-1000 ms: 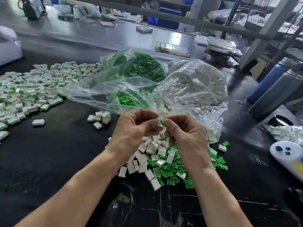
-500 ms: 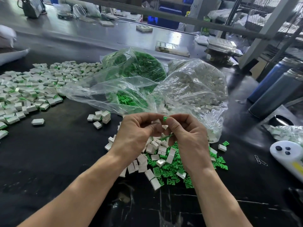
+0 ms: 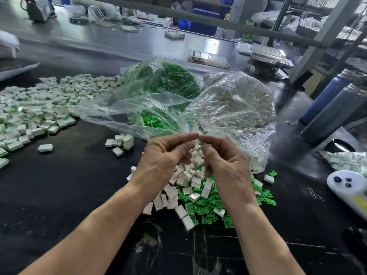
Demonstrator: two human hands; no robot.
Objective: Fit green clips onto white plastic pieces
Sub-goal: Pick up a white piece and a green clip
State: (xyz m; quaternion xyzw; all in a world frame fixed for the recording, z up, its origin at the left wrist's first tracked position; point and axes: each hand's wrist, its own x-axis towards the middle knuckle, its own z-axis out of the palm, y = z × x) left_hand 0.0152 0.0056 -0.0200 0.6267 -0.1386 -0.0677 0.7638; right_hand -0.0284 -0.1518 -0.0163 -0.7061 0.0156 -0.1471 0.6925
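Green clips (image 3: 206, 210) and white plastic pieces (image 3: 184, 178) heaped loose on black bench (image 3: 65, 187), nearest. Just above, left hand (image 3: 164, 161) and right hand (image 3: 226, 167) fingertip to fingertip, curled, right pinching one green clip (image 3: 202, 143); left's contents hidden. Beyond, clear bags of green clips (image 3: 164, 86) and white pieces (image 3: 236, 104). Far left, finished pieces (image 3: 35, 110) spread out.

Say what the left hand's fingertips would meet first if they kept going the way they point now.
The left hand points rightward, fingertips almost touching the right hand. It would probably meet the right hand's fingertips and the green clip pinched there; depth is unclear.
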